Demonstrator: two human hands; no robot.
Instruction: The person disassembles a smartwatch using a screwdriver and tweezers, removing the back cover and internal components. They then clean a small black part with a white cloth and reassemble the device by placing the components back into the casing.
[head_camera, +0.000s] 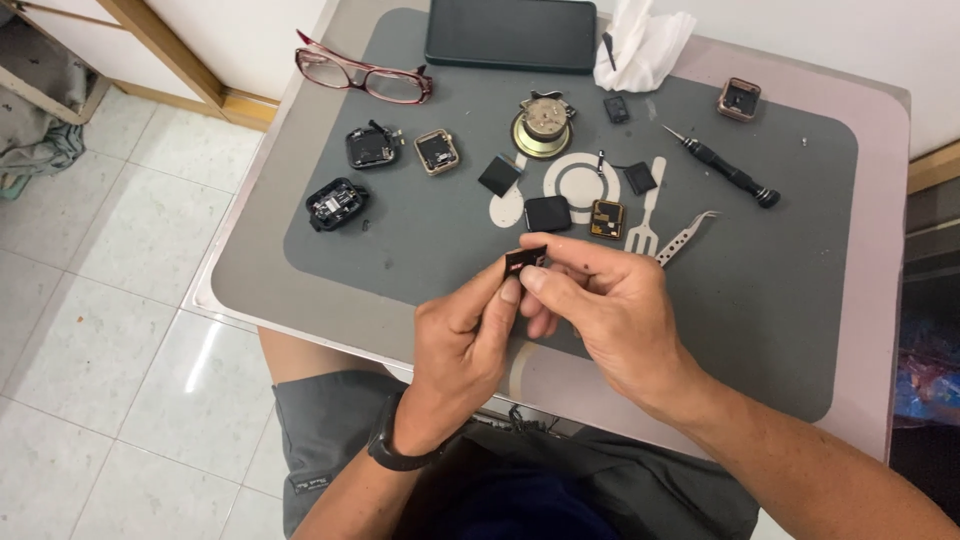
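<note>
Hands meet over the near edge of the grey mat (780, 300). Our left hand (462, 345) and right hand (600, 305) both pinch one small dark flat component (525, 260) between thumb and fingertips, held above the mat. Just beyond lie a black square screen (547, 213) and tweezers (686, 237). Farther out: screwdriver (722, 168), red-framed glasses (362, 73), dark tablet (511, 33).

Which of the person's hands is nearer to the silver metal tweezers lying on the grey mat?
Right. The right hand lies just below-left of the silver metal tweezers, its knuckles almost at their tips. The left hand sits farther left, beyond the right hand.
</note>
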